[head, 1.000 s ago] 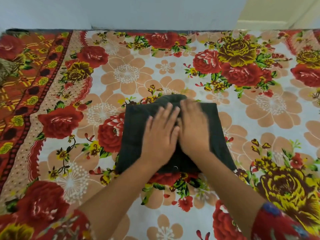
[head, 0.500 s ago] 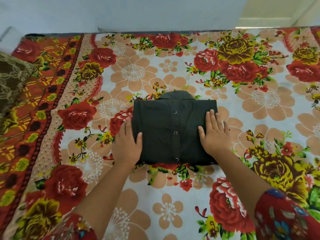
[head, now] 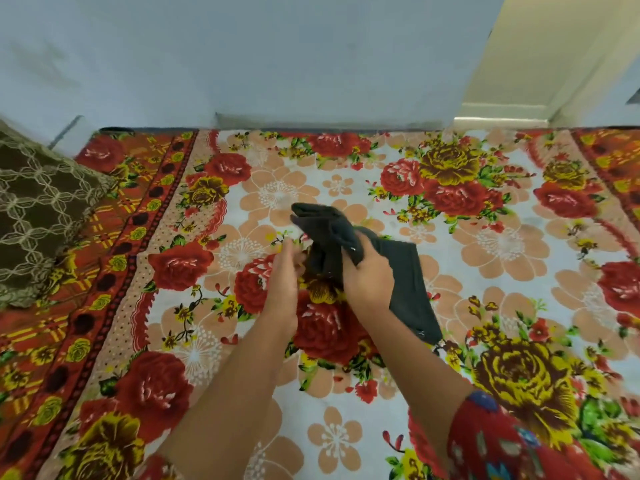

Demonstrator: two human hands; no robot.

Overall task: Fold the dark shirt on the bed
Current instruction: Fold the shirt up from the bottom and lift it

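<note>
The right hand is closed around the dark shirt, which is gripped near its middle and held up off the bed. The left hand is seen edge-on just beside the bundle, fingers extended and slightly blurred; whether its fingertips touch the cloth cannot be told, and nothing is seen gripped in it.

The shirt is bunched and tilted: one end rises above the right hand toward the wall, and the other hangs down to the right of the wrist. Two small round fasteners can be seen, one near the knuckles and one near the low corner. No brand, label or writing can be read anywhere on the shirt or the sheet.

The part of the shirt under the right palm is hidden, and the folds inside the bundle cannot be made out. Both forearms are cut off at the lower edge, where a red patterned sleeve is partly shown. A brown patterned pillow is cut off at the left edge.

The far edge of the bed is met by the wall. The flowered sheet lies flat and uncovered all around the hands.
</note>
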